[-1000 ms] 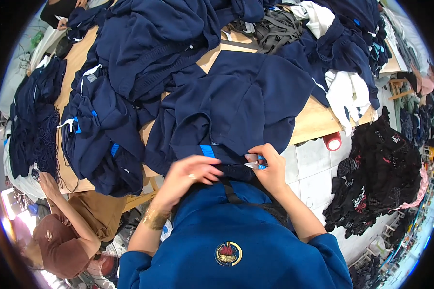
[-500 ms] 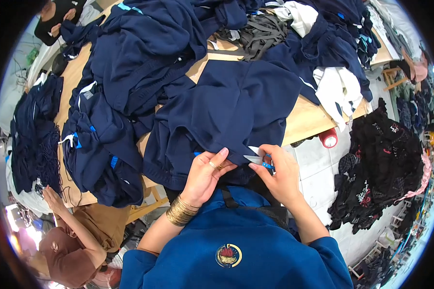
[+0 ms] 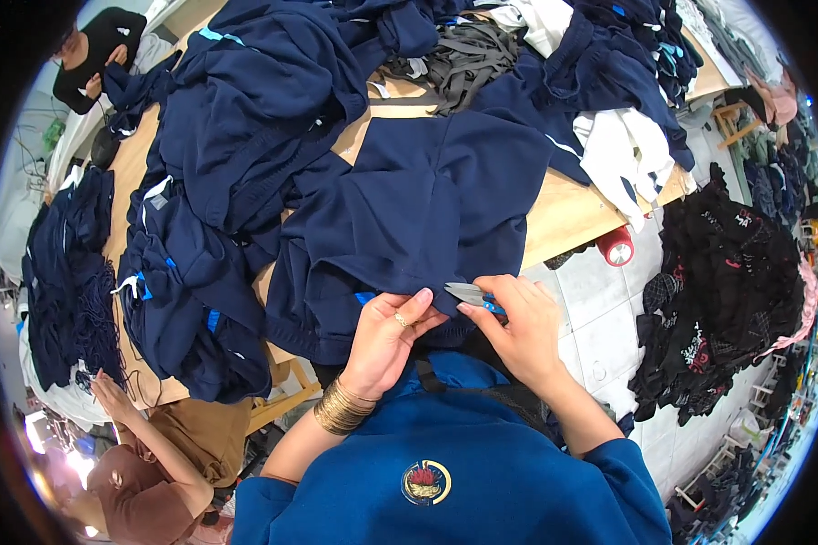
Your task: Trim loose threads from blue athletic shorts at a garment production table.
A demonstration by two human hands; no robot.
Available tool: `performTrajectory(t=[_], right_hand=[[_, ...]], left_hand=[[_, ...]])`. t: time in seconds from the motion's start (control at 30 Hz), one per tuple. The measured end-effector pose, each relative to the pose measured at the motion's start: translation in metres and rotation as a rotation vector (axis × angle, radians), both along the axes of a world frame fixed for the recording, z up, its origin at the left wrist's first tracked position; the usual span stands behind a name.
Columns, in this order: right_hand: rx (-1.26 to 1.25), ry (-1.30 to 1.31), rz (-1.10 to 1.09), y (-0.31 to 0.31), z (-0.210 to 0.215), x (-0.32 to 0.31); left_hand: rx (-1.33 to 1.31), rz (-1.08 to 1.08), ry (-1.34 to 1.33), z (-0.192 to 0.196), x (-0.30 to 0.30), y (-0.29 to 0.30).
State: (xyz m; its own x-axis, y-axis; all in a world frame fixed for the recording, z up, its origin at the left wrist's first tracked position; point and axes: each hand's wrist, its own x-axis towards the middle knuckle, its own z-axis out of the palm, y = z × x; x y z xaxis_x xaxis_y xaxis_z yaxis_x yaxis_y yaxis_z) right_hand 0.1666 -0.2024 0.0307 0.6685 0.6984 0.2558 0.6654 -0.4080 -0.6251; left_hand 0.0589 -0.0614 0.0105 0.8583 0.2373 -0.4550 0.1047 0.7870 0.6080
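Note:
A navy blue garment (image 3: 400,209) lies spread over the table's front edge, its near part hanging toward me. My left hand (image 3: 393,331) pinches a fold of this cloth between thumb and fingers. Gold bangles circle that wrist. Just to the right, my right hand (image 3: 518,322) is closed around small thread snips (image 3: 471,295) with blue handles. Their metal blades point left and lie almost together, close to the cloth by my left fingertips. Whether the tips touch the fabric I cannot tell.
Navy garments (image 3: 254,118) are heaped across the wooden table (image 3: 568,222). Grey strips (image 3: 468,64) and white cloth (image 3: 623,154) lie farther back. Right of the table are a red cylinder (image 3: 615,247) and a black clothing pile (image 3: 713,300). A person in brown (image 3: 145,481) works at lower left, another in black (image 3: 95,54) at far left.
The snips' blades have come together from a wide spread. My left hand keeps its pinch on the garment. The whole view has shifted slightly.

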Motion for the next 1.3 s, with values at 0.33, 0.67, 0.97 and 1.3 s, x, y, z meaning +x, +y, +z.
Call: performTrajectory(t=[0.33, 0.67, 0.97, 1.3], right_hand=[[0.026, 0.035, 0.002, 0.0, -0.001, 0.0], [0.003, -0.039, -0.006, -0.002, 0.001, -0.002], [0.018, -0.087, -0.017, 0.001, -0.001, -0.004], [0.244, 0.149, -0.001, 0.006, -0.014, -0.013]], left_hand=[[-0.001, -0.016, -0.007, 0.003, 0.001, -0.001], [-0.046, 0.035, 0.049, 0.008, 0.004, -0.003], [-0.215, -0.006, -0.004, 0.007, 0.002, -0.004], [-0.206, 0.0, -0.014, 0.001, -0.002, -0.002]])
